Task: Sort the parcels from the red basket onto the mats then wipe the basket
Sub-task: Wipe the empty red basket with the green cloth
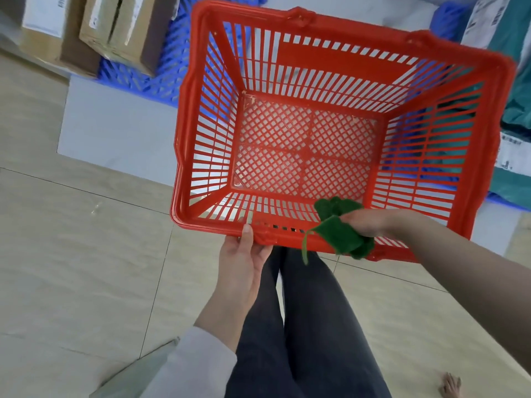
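I am seeing the red basket point(330, 53) being held up in front of the person, tilted so its open top faces the camera and its mesh bottom is showing bare. The left hand point(244, 259) is gripping the near rim from below, thumb pressing on the top edge, fingers hidden under the lip. The right hand point(365, 224) is closing around a crumpled green cloth point(340, 234), just right of the left hand, and the cloth is lying against the same near rim and inner wall; a thin strand is dangling from it.

Beyond the left hand, cardboard boxes point(115, 33) are sitting on a blue mat point(149, 81). Beyond and right of the right hand, teal and grey mailer bags point(517, 104) are lying on another blue mat point(505, 201). Below both hands I am noting dark trousers point(301, 326) and a tiled floor point(71, 254).
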Demonstrator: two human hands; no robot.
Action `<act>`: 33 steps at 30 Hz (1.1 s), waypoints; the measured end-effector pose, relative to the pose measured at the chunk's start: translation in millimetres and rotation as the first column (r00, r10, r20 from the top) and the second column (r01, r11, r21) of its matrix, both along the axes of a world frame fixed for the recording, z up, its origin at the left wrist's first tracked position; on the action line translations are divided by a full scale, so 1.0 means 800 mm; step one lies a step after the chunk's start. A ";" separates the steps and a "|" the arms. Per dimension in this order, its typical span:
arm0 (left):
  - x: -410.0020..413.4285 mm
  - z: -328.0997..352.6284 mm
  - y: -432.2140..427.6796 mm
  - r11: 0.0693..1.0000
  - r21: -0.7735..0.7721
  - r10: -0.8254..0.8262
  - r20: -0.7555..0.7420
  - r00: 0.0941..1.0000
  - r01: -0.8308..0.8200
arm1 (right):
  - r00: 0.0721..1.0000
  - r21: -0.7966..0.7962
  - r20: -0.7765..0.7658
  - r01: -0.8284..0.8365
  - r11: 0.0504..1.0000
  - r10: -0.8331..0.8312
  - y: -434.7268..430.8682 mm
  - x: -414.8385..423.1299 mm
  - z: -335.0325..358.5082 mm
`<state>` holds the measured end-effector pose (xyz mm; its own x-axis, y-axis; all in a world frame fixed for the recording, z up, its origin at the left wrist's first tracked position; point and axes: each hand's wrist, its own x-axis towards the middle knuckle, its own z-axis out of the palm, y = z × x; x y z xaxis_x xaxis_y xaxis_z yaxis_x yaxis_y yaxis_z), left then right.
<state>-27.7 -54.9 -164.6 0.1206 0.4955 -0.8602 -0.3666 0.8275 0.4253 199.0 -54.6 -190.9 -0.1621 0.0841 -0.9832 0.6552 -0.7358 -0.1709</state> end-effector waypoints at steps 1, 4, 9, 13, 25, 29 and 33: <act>0.001 -0.001 0.000 1.000 0.001 0.004 -0.002 1.000 -0.004 | 0.999 -0.002 -0.013 0.032 0.999 -0.032 0.003 -0.009 0.002; 0.003 -0.003 0.000 1.000 0.000 0.021 -0.012 1.000 -0.021 | 0.946 -0.015 -0.141 0.294 0.956 -0.293 0.029 -0.068 -0.001; 0.003 -0.003 0.000 1.000 0.007 0.026 -0.021 0.999 -0.026 | 0.925 0.070 -0.327 0.228 0.971 -0.194 0.070 -0.145 -0.002; 0.003 0.000 0.000 0.999 -0.007 0.044 -0.009 0.999 -0.044 | 0.956 0.085 -0.267 0.150 0.985 -0.122 0.037 -0.099 -0.004; 0.005 -0.004 -0.001 0.999 0.024 0.029 -0.008 1.000 -0.029 | 0.936 -0.066 -0.122 0.325 0.943 -0.331 0.026 -0.073 0.003; 0.007 -0.010 -0.002 0.998 0.043 0.043 -0.030 0.999 -0.042 | 0.948 0.126 -0.258 0.223 0.967 -0.185 0.055 -0.134 0.007; 0.009 -0.009 -0.002 0.997 0.013 0.074 -0.040 0.996 -0.073 | 0.976 0.429 -0.104 -0.129 0.894 0.191 0.011 -0.095 0.022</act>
